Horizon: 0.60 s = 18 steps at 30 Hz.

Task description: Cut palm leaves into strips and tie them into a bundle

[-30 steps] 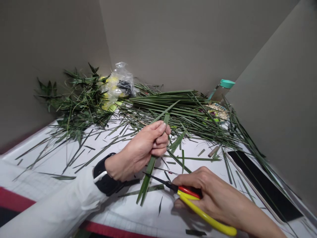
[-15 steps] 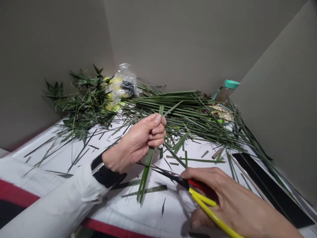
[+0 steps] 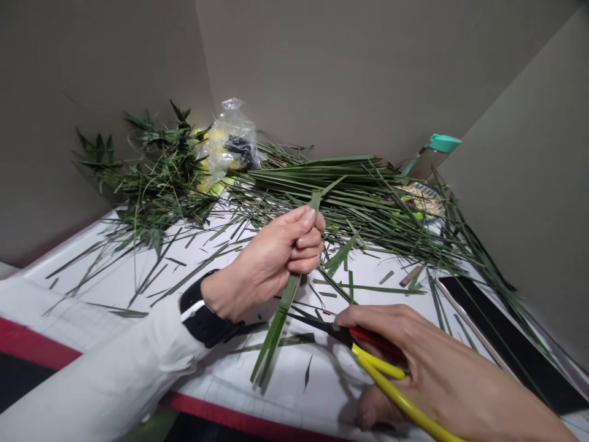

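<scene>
My left hand [image 3: 294, 248] is closed around a long green leaf strip [image 3: 286, 302]. The strip's lower end is split into two tails, and its upper tip shows above my fingers with a thinner blade slanting off to the right. In my right hand [image 3: 409, 350] is a pair of scissors [image 3: 341, 334] with dark blades and yellow and red handles. The blades point left, their tips at the strip below my left hand; whether they touch it I cannot tell. A black watch [image 3: 206, 313] sits on my left wrist.
Behind my hands lies a heap of long green leaves [image 3: 331, 178]. Leafy stems [image 3: 151, 178] and a clear plastic bag [image 3: 232, 138] are at the back left. A bottle with a turquoise lid [image 3: 444, 143] and a dark flat tablet-like object [image 3: 501, 337] stand right. Cut scraps litter the white surface.
My left hand and the leaf strip have shifted slightly right in view. The scissor tips now lie at the split part of the strip, a little closer than before. Both holds are unchanged.
</scene>
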Available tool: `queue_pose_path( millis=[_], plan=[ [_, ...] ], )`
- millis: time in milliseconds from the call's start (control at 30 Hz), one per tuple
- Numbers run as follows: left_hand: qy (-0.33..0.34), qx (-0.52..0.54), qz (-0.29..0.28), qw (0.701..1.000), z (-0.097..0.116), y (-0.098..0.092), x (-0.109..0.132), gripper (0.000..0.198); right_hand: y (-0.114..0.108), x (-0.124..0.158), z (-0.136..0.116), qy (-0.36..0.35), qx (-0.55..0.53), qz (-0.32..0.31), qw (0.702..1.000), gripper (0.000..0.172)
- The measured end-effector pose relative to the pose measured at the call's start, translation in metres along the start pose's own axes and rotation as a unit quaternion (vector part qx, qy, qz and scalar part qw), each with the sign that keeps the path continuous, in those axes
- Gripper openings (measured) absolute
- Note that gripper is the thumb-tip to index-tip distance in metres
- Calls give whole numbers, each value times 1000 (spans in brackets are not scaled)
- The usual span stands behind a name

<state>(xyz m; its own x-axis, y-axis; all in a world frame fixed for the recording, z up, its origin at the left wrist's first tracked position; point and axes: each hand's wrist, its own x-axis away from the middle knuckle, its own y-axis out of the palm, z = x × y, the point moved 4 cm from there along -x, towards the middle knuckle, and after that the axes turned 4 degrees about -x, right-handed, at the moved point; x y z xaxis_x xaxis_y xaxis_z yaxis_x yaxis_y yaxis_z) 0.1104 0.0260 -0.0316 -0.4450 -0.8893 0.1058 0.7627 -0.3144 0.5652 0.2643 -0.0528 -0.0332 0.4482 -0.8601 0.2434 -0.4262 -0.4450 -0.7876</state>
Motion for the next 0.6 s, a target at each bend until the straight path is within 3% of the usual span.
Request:
queue_pose_path(
  millis=[200, 433, 600],
  plan=[
    [4, -1, 0, 1000, -1, 2, 0, 27, 5, 0, 1, 2, -6, -17, 1000, 29],
    [2, 2, 6, 1000, -5, 5, 2, 26, 6, -3, 4, 7, -23, -7, 1000, 32],
    [5, 2, 14, 1000, -5, 5, 2, 27, 7, -2, 2, 13, -17, -35, 999, 21]
  ],
)
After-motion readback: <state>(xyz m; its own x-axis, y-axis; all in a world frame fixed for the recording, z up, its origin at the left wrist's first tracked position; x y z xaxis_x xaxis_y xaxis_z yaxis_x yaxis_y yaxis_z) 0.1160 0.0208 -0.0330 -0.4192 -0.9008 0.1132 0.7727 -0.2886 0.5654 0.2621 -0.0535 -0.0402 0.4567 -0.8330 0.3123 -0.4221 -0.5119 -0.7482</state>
